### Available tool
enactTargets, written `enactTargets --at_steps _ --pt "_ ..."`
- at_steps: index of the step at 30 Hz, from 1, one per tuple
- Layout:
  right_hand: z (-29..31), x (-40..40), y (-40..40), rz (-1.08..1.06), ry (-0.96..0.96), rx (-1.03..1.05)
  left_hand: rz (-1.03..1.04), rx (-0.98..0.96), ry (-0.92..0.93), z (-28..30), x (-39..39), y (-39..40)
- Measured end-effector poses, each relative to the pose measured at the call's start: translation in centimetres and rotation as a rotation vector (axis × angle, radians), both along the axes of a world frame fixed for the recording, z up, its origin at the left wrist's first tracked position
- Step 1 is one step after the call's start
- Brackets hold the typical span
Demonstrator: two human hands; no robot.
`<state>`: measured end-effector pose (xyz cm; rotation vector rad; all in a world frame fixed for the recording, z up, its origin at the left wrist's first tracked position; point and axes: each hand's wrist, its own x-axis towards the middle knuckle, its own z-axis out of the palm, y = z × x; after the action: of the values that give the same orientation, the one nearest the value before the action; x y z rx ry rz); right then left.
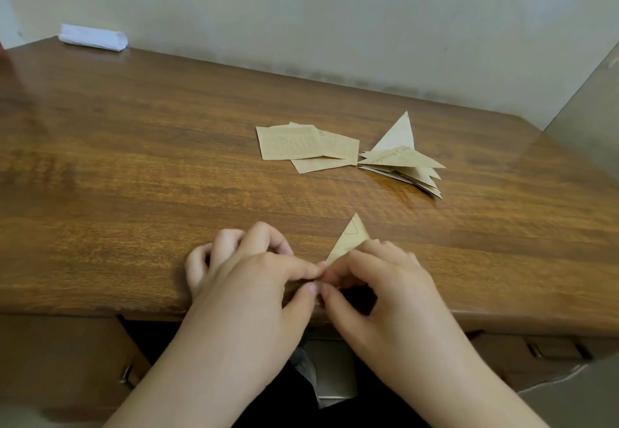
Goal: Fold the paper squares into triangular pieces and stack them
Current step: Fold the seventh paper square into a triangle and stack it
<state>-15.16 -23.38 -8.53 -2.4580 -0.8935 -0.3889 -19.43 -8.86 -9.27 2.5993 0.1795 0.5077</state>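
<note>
Table (140, 159): wooden top under both hands; its near edge runs just below the fingertips, so the fold is being worked close to the drop.
Stack of folded triangles (403, 166): well beyond the fingers, to their far right; loosely fanned, one piece tilted up. Risk: a hasty drop of the next piece could slide the fan further apart.
Loose paper squares (308, 147): beyond the fingers, just left of the stack and touching it; unfolded, overlapping. Risk: taking one may drag its neighbours.
White roll (93, 37): far corner, well away from the fingers; what it is cannot be told.
Left hand (241, 276): thumb and forefinger together, pinching the paper's near corner; other fingers curled, holding nothing.
Right hand (378, 280): thumb and forefinger clamped on the same corner, meeting the left fingertips.
Triangular piece (350, 240): rises from the pinch, its tip pointing away past the right fingers. Risk: if the edges are not aligned under the pinch, which is hidden, the crease would set crooked; a loosened grip near the edge could let it fall.
</note>
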Motion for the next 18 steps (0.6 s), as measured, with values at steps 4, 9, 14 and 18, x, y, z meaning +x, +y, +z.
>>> enactTargets --at_steps 4,9,14,18 --pt "0.2 0.2 0.2 -0.035 0.085 0.013 -0.008 -0.019 0.033 0.3 -0.2 -0.1" --pt "1.4 0.7 -1.4 -0.111 0.145 -0.055 -0.007 -0.024 0.083 0.6 -0.4 -0.2" --pt "2.5 1.1 -3.2 -0.198 0.225 -0.077 -0.003 -0.052 0.089 0.7 -0.4 -0.3" --pt "2.8 1.5 -4.0 -0.243 0.231 -0.141 -0.007 -0.081 0.05 0.8 -0.4 -0.3"
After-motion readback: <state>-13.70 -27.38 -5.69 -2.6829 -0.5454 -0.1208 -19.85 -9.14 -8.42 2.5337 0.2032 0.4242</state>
